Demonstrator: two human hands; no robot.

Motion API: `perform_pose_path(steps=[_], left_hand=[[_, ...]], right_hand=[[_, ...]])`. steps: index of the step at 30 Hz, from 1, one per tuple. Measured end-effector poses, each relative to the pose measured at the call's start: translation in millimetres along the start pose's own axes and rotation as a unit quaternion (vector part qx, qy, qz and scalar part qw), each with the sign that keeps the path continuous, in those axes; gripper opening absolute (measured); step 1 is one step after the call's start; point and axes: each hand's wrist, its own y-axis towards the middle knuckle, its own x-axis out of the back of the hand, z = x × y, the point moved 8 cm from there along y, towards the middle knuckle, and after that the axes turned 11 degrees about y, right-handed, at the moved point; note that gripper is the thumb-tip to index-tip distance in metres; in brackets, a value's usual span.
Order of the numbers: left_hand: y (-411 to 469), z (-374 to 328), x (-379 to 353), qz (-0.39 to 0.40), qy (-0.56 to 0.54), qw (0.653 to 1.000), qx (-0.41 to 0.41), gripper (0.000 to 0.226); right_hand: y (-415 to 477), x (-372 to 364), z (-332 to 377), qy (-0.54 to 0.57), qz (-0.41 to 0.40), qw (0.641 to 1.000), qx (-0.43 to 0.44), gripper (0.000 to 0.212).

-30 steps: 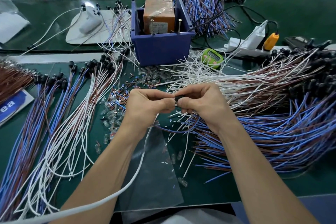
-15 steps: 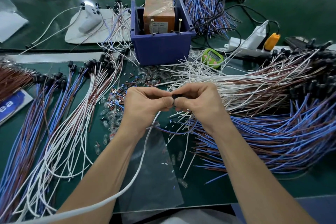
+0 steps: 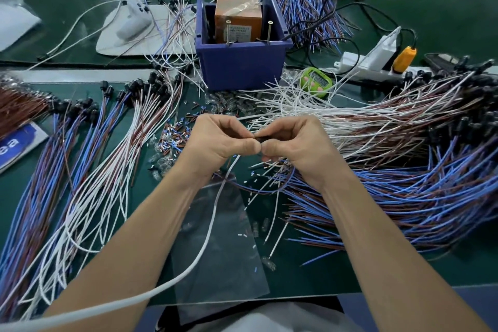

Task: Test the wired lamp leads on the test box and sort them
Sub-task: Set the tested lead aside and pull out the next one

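Nearest the person, a clear plastic bag (image 3: 215,264) lies flat on the green table (image 3: 310,272). A white wire (image 3: 207,237) crosses it and rises to just under the hands; whether it belongs to the held piece cannot be told. Above the bag, the left hand (image 3: 215,143) and right hand (image 3: 296,145) are pressed together, fingertips and thumbs pinching one small black lamp holder (image 3: 260,139) between them. Over the last second almost nothing has changed: the hands have stayed closed on the same holder and have barely drifted. This lead is likely still being fitted or checked by hand and has not yet gone to be tested. Laid-out leads (image 3: 80,170) fan out on the left, with a larger tangled heap (image 3: 404,170) on the right. Beyond the hands, well apart from them, stands the blue test box (image 3: 242,67) with its upright contact pins (image 3: 228,32), nothing touching them, and a green timer (image 3: 316,81) beside it.
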Motion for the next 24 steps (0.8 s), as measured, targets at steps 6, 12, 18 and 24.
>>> perform_pose_path(steps=[6, 12, 18, 24], left_hand=[[-3, -20, 0, 0.002, 0.1, 0.995, -0.01, 0.044], [-10, -19, -58, 0.15, 0.142, 0.978, -0.009, 0.042], [10, -29, -20, 0.014, 0.253, 0.967, -0.04, 0.023], [1, -30, 47, 0.006, 0.341, 0.94, -0.014, 0.017]], right_hand=[[9, 20, 23, 0.107, -0.147, 0.983, 0.037, 0.009], [21, 38, 48, 0.358, -0.23, 0.903, 0.066, 0.022], [27, 22, 25, 0.464, -0.087, 0.88, -0.041, 0.04], [16, 74, 34, 0.196, -0.143, 0.969, -0.04, 0.044]])
